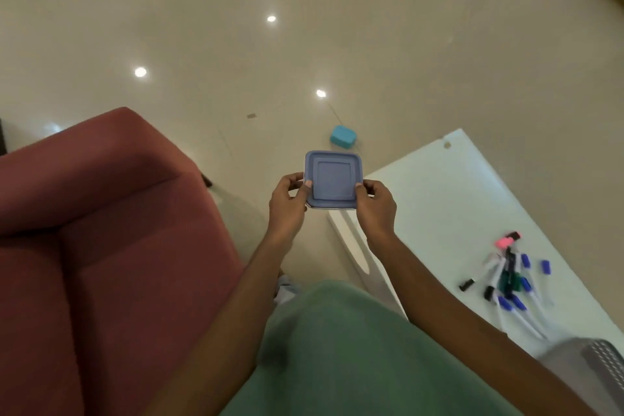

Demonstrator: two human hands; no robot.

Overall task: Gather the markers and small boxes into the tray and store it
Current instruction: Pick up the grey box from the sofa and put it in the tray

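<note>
Plastic square blue box (333, 179) pinched by left hand (287, 203), right hand (374, 204).

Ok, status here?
Left hand and right hand grip the purple box, lid on. Markers loose on the white table; teal box on the floor. Nothing blocking.

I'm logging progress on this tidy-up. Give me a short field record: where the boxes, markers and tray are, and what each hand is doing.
held: blue square box, lid side up, in the air
left hand: left hand pinches the box's near left corner
right hand: right hand pinches its near right corner
floor: small teal box, beyond the held one
markers: markers in a loose heap on the white table
tray: grey tray, lower right, partly in view, inside hidden
left side: red sofa
</note>
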